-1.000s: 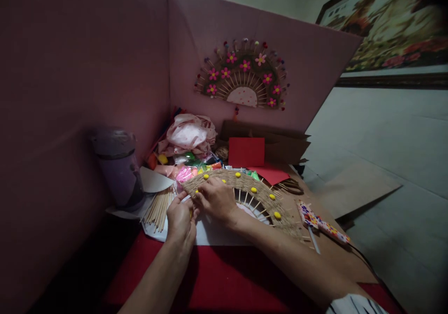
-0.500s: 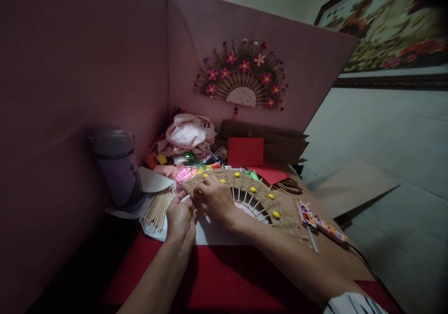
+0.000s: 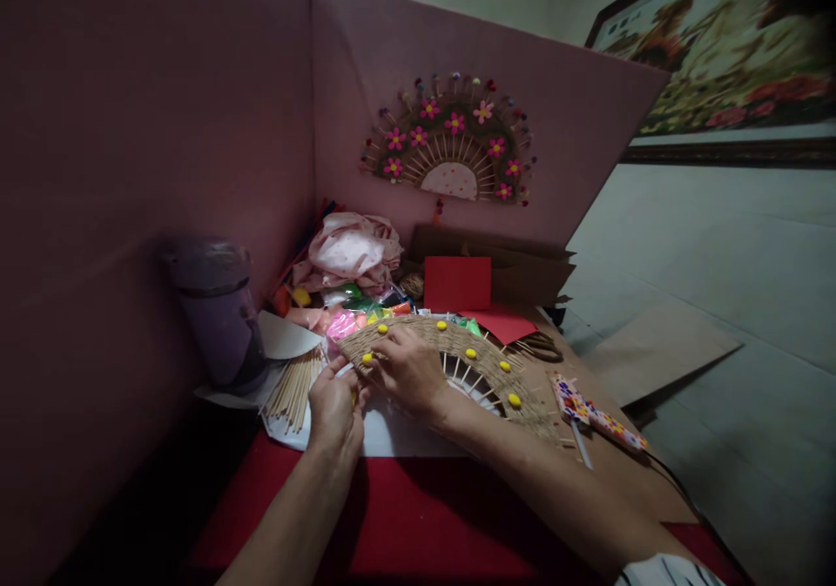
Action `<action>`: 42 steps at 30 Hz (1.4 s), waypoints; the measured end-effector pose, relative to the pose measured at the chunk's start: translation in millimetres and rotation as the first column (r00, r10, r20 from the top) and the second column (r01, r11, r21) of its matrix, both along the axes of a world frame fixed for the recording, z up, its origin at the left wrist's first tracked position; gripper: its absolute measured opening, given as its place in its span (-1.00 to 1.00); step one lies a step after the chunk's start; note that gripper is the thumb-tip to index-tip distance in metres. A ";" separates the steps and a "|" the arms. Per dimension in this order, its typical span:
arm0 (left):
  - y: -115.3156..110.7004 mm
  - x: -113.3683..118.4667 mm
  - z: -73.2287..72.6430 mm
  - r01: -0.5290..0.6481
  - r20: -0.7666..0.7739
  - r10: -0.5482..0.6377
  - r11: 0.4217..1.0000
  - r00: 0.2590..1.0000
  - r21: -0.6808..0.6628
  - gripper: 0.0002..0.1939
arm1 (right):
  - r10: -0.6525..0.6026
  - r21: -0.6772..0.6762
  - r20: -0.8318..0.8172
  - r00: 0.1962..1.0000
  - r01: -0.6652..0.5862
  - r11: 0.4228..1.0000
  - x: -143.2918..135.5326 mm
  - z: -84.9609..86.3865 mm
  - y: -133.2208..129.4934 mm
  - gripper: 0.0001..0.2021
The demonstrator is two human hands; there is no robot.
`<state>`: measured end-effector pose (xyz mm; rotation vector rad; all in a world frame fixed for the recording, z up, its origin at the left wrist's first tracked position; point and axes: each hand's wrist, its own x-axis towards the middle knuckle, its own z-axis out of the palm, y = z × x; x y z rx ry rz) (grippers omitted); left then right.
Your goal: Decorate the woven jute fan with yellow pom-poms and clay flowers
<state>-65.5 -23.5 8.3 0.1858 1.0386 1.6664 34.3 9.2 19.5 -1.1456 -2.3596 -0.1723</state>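
Observation:
A half-round fan (image 3: 428, 333), woven of brown twine over thin sticks, rests on white paper with small yellow clay balls on its band. My left hand (image 3: 334, 407) grips the fan's left end, and a bit of yellow shows between its fingers. Over the left part of the band is my right hand (image 3: 411, 375), its fingers bent and a little apart beside a yellow ball (image 3: 367, 358). I see nothing held in it, though its palm is hidden. Another yellow ball (image 3: 515, 400) sits near the fan's right end.
Left of the hands lie thin wooden sticks (image 3: 295, 390) and a purple tumbler (image 3: 219, 316). Bagged clay (image 3: 346, 323), bunched cloth (image 3: 356, 251) and red card (image 3: 457, 283) are behind. A flowered glue gun (image 3: 597, 416) with a cord lies right. A decorated fan (image 3: 450, 142) hangs on the pink panel.
My right hand has shifted slightly right along the band, uncovering the yellow ball near the left end and covering another. My left hand keeps its hold.

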 end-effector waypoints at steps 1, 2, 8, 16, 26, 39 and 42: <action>0.3 0.1 0.0 0.001 -0.004 -0.001 1.000 1.000 0.002 -0.57 | -0.005 -0.003 -0.006 1.000 0.005 1.000 1.0 -0.4 -0.2 -0.89; 0.6 0.1 -0.4 0.002 -0.007 -0.002 1.000 1.000 0.004 -0.57 | -0.013 -0.003 -0.010 1.000 0.013 1.000 1.5 -1.0 -0.1 -0.89; 1.5 -1.2 -3.3 0.006 0.006 -0.006 1.000 1.000 -0.001 -0.58 | 0.099 0.061 0.014 0.995 -0.100 0.993 -3.0 -6.2 9.2 -0.90; 2.5 -1.0 -3.5 -0.007 0.032 0.008 1.000 0.999 -0.013 -0.58 | 0.146 0.107 0.083 0.986 -0.155 0.982 -3.0 -8.3 19.5 -0.91; 2.2 -1.6 -4.8 0.005 0.023 -0.005 1.000 1.000 0.013 -0.60 | 0.133 0.091 0.093 0.987 -0.141 0.986 -0.5 -0.2 14.1 -0.89; 1.9 -0.3 -3.5 0.002 0.010 -0.002 1.000 1.000 0.018 -0.61 | -0.008 0.017 0.142 0.990 0.005 1.000 9.1 -1.8 -3.8 -0.87; 2.7 -0.4 -5.3 0.004 -0.001 -0.004 1.000 1.000 0.021 -0.61 | -0.004 0.002 0.127 0.992 0.004 1.000 10.4 -0.7 -4.4 -0.87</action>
